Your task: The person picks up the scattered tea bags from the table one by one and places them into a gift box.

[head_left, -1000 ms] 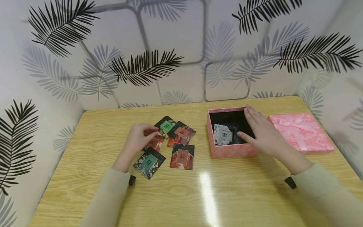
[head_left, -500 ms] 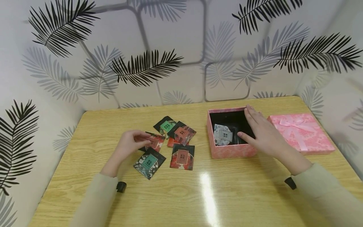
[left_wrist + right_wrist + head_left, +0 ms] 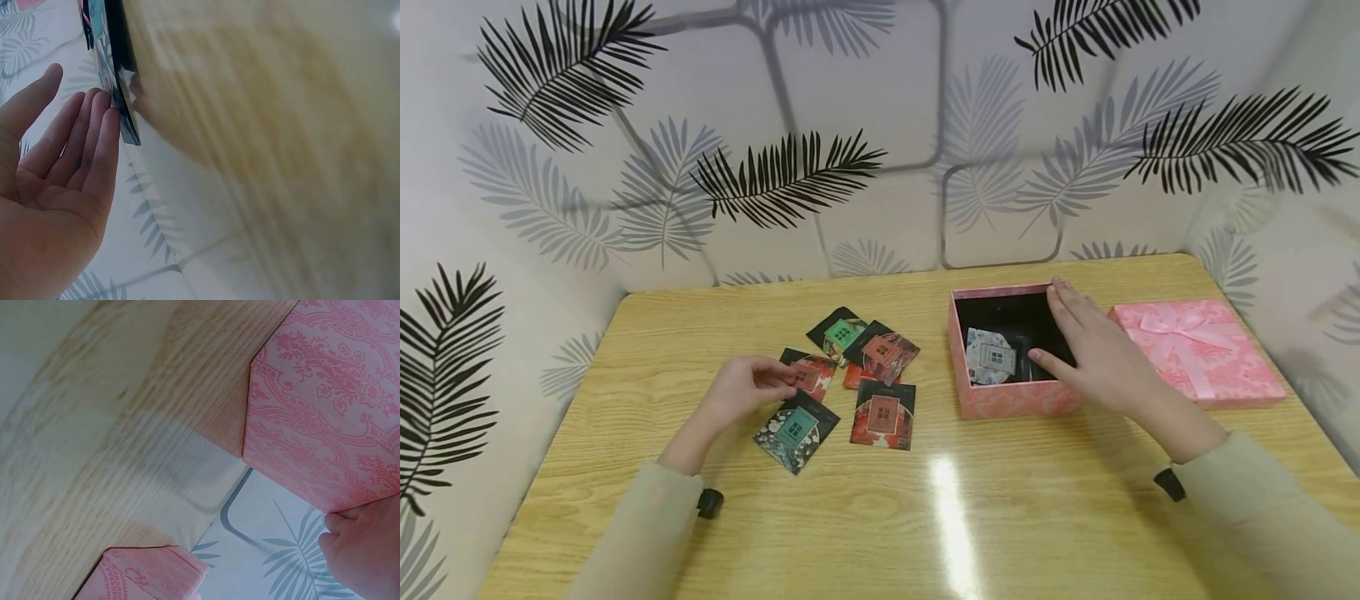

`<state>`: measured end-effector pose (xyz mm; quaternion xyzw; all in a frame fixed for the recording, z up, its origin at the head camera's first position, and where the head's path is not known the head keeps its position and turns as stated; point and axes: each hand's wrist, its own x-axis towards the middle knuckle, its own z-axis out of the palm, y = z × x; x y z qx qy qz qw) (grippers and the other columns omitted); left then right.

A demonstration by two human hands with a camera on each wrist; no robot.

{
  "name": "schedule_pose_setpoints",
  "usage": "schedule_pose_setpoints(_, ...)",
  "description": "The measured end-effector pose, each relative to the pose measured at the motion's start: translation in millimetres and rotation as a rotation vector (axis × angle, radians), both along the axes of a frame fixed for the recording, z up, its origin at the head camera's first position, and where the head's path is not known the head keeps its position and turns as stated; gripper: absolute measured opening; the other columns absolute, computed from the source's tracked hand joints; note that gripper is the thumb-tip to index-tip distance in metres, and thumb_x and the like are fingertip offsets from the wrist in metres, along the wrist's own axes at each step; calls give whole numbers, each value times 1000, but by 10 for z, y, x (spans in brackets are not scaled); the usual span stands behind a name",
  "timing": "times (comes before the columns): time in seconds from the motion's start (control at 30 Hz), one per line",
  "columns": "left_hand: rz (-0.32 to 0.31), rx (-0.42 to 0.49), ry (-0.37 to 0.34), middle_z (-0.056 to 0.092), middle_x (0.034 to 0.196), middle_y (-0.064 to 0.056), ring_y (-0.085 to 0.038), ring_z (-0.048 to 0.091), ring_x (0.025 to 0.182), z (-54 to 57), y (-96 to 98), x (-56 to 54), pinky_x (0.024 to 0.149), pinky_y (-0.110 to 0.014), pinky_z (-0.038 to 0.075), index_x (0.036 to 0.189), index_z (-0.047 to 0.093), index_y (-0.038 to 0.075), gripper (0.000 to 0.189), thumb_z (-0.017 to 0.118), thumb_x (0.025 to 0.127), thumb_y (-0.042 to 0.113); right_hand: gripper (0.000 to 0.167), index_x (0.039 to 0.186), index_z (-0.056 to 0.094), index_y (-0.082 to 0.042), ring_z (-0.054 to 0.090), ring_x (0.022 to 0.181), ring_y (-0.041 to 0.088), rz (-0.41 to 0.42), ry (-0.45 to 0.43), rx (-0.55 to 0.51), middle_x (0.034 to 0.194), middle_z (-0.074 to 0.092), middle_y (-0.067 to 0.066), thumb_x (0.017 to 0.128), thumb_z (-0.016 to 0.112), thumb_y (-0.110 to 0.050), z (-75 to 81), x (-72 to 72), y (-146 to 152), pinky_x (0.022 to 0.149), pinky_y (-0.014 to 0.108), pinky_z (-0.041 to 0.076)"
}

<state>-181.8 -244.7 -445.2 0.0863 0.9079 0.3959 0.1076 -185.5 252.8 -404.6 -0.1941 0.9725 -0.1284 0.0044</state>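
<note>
In the head view my left hand (image 3: pixel 743 390) hovers at the left of several flat square packets, fingertips right at the edge of a dark floral packet with a teal label (image 3: pixel 795 429). The left wrist view shows this hand's thumb apart from the fingers and nothing held, beside a packet edge (image 3: pixel 125 81). Just behind lies a red-and-black packet (image 3: pixel 812 375). My right hand (image 3: pixel 1101 354) rests over the right side of a pink patterned box (image 3: pixel 1015 402), fingers extended along its rim and thumb over the opening. Inside the dark-lined box lies a whitish packet (image 3: pixel 988 354).
More packets sit together: a green-labelled one (image 3: pixel 838 332), a red-labelled one (image 3: pixel 883 350) and another with a red label (image 3: pixel 882 417). A pink lid with a bow (image 3: pixel 1217 367) lies right of the box. A leaf-patterned wall (image 3: pixel 880 208) stands behind the wooden table (image 3: pixel 865 517).
My left hand has pulled back leftward and a little nearer, uncovering more of the red-and-black packet. My right hand and the box have stayed put.
</note>
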Motion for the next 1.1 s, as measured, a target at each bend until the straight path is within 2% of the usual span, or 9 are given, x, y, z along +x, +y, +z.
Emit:
schedule_pose_setpoints(0.27, -41, -26, 9, 79, 112, -20, -25, 76, 94, -10, -10, 50, 81, -29, 64, 120, 76, -5, 30, 82, 94, 8, 96, 169, 11, 1, 21, 161, 50, -2, -2, 2, 178, 10, 22, 106, 56, -56, 1, -7, 4, 123, 79, 22)
schedule_pose_setpoints(0.5, -79, -50, 25, 77, 116, -18, -23, 74, 96, -32, -25, 120, 82, -25, 61, 124, 75, -3, 39, 87, 90, 14, 97, 170, 10, 0, 22, 159, 53, -5, -7, 4, 178, 8, 21, 106, 55, -57, -22, -25, 9, 121, 81, 21)
schedule_pose_setpoints(0.93, -87, -212, 53, 70, 112, -13, -21, 63, 96, -39, 107, 182, 86, -38, 57, 128, 70, -3, 61, 97, 80, 24, 96, 169, 11, 0, 18, 163, 46, 3, 7, -23, 178, 12, 22, 106, 58, -55, -13, -6, 3, 124, 76, 21)
schedule_pose_setpoints(1.1, -83, -190, 54, 68, 112, -14, -21, 62, 94, -74, 116, 190, 84, -37, 57, 129, 69, -4, 59, 96, 80, 15, 96, 170, 9, 0, 19, 162, 48, -2, -3, -13, 178, 10, 22, 106, 57, -54, -11, -9, -2, 124, 78, 21)
